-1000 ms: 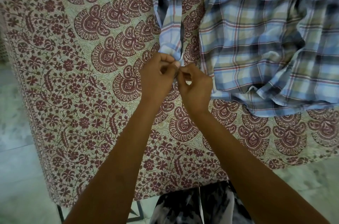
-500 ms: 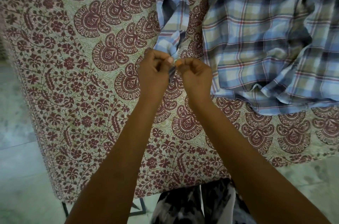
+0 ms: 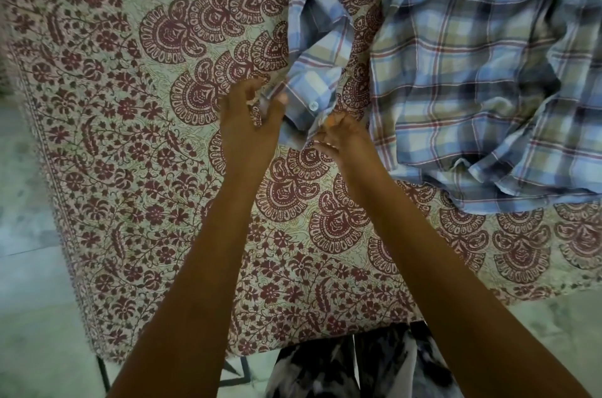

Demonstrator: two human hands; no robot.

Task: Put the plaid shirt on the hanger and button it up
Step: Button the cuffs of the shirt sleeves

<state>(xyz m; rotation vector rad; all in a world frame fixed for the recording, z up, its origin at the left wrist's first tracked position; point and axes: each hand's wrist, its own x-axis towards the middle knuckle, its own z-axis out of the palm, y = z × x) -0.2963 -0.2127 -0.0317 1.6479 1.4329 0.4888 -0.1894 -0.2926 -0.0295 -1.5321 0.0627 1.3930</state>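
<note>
So the plaid shirt cuff [image 3: 308, 89] is pinched taut either side of its white button [image 3: 313, 105], with left hand [image 3: 249, 124] and right hand [image 3: 345, 137] grips both closed on it, likely for buttoning.

Pretty much the whole surface is covered by a printed cloth [image 3: 130, 169], cream with dark red flowers and big paisley fans. It hangs over the near edge. Below that is a pale, glossy stone-looking floor [image 3: 29, 316], and a thin dark metal leg [image 3: 103, 375] shows under the corner. Light's soft and dim.
</note>
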